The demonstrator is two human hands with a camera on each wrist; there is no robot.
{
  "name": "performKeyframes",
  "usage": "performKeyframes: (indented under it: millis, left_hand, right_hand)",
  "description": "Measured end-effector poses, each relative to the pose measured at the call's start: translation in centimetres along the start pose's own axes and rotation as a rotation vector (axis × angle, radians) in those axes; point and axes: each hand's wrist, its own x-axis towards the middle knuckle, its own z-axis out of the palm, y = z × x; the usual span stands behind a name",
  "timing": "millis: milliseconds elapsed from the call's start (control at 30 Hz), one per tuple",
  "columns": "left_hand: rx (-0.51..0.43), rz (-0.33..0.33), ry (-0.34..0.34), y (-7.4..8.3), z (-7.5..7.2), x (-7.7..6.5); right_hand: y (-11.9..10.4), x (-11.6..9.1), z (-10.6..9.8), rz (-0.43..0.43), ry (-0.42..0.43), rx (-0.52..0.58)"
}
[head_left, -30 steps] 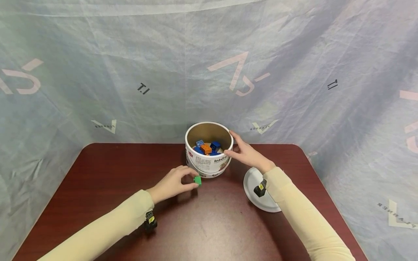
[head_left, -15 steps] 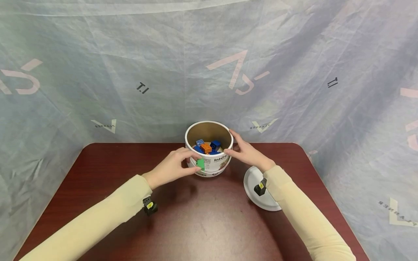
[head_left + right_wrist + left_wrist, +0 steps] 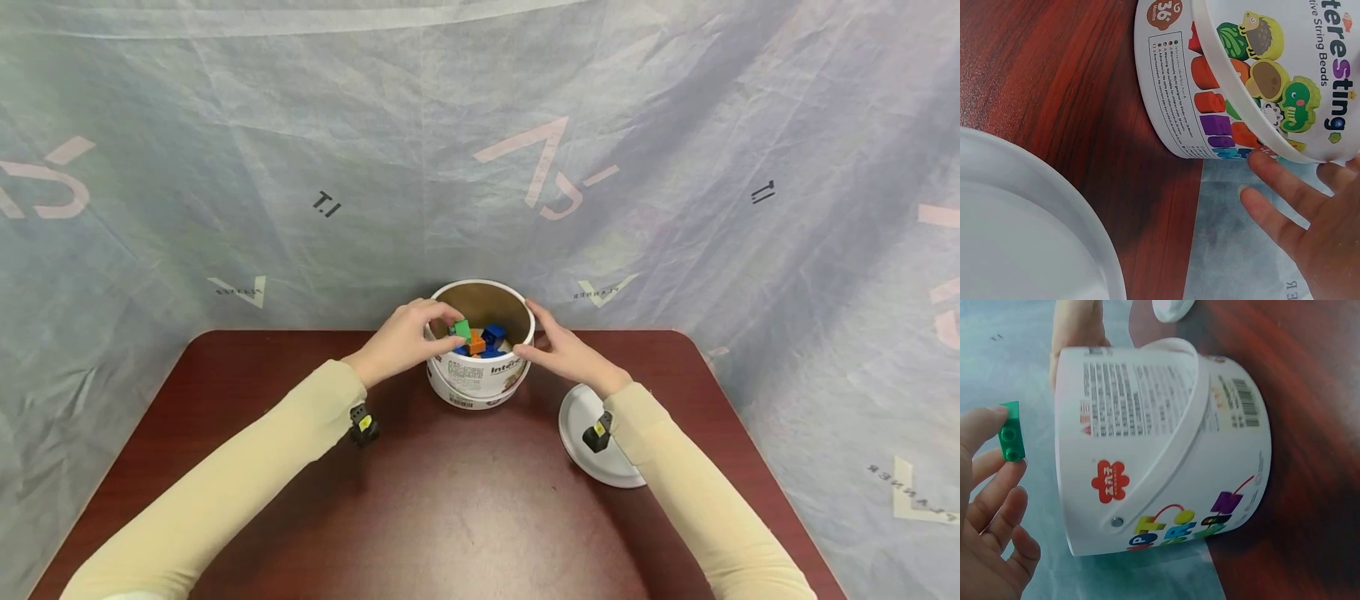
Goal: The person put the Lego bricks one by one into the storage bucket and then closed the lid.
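In the head view my left hand [image 3: 408,337] pinches a green toy brick [image 3: 462,331] between thumb and fingers, over the near-left rim of a white bucket [image 3: 472,379]. The left wrist view shows round studs on this green brick [image 3: 1012,432] and the hand's other fingers loosely bent. Inside the bucket lie blue bricks [image 3: 493,335] and an orange brick [image 3: 477,344], partly hidden by the left hand. My right hand [image 3: 566,354] rests against the bucket's right side, thumb and fingers spread along the rim. In the right wrist view its fingers [image 3: 1285,187] are fairly straight.
A round white lid [image 3: 577,442] lies on the dark red table [image 3: 480,500], partly beneath the right forearm. The bucket's white handle [image 3: 1169,450] hangs down against its side. Grey printed fabric [image 3: 375,167] stands behind the table and along its sides.
My left hand has lifted the green brick from low in front of the bucket up to its rim and over the opening. The right hand has stayed at the bucket.
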Motion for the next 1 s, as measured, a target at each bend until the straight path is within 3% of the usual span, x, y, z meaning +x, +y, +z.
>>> performKeyframes:
  millis: [300, 667, 1000]
  left_hand:
    - [0.054, -0.088, -0.032, -0.6, -0.2, 2.7]
    - [0.091, -0.099, -0.065, -1.2, 0.9, 5.0]
    - [0.153, -0.071, -0.091, -0.7, 1.9, 5.7]
  right_hand:
    - [0.2, 0.2, 0.0, 0.006, 0.003, 0.008]
    - [0.0, 0.1, 0.0, 0.02, -0.006, 0.002]
    - [0.0, 0.1, 0.0, 0.005, 0.009, -0.034]
